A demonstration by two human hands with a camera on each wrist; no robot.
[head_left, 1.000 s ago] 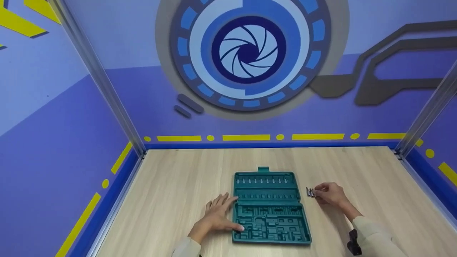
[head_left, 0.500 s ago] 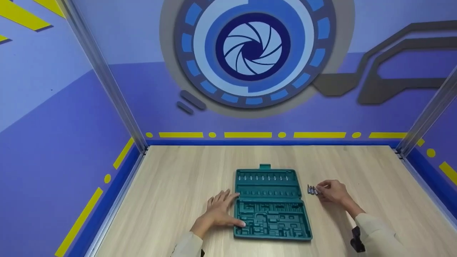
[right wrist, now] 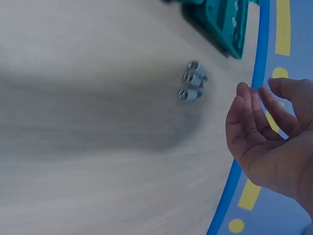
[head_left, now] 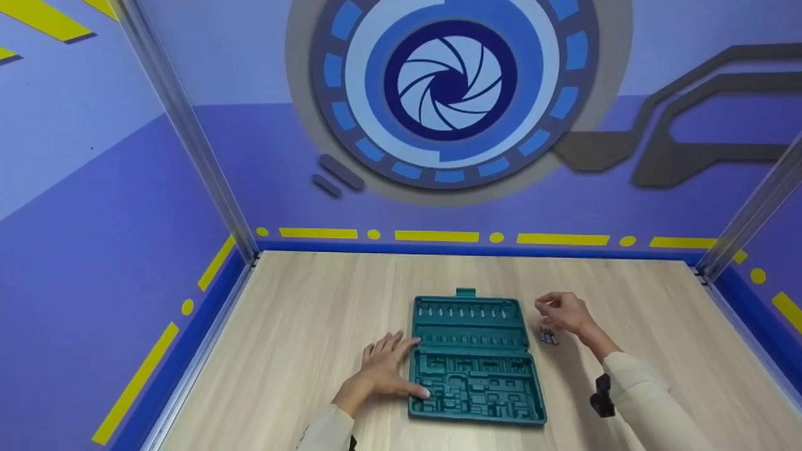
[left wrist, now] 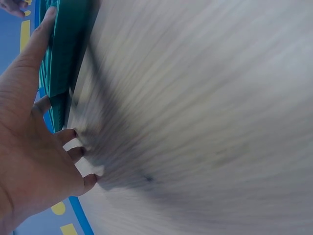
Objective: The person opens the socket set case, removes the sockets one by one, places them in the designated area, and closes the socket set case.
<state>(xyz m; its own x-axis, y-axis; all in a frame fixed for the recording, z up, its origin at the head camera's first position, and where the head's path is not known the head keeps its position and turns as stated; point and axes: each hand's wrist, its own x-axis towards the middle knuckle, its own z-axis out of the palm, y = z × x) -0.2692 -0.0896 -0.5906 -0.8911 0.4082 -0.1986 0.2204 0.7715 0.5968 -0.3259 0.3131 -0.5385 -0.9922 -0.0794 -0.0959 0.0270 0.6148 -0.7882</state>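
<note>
A green plastic tool case (head_left: 476,343) lies unfolded on the table, a row of small metal bits (head_left: 461,312) standing in its far half. My left hand (head_left: 382,371) rests at the case's left side, fingers spread and fairly straight. Its thumb presses on the near half's left rim, as the left wrist view also shows. To the right of the case, three small metal bits (right wrist: 192,81) lie side by side on the wood. Just beyond them hovers my right hand (head_left: 567,311), fingers loosely bent; in the right wrist view nothing shows between its fingers (right wrist: 235,120).
The case's near half (head_left: 479,394) has many moulded recesses. A wooden tabletop (head_left: 313,313) surrounds the case. Blue and purple printed panels (head_left: 250,169) stand at the back and sides, with metal posts (head_left: 188,125) at the corners.
My right hand has let go of the small bits and moved up and away from them, toward the back. The bits stay on the table. My left hand keeps its place on the case.
</note>
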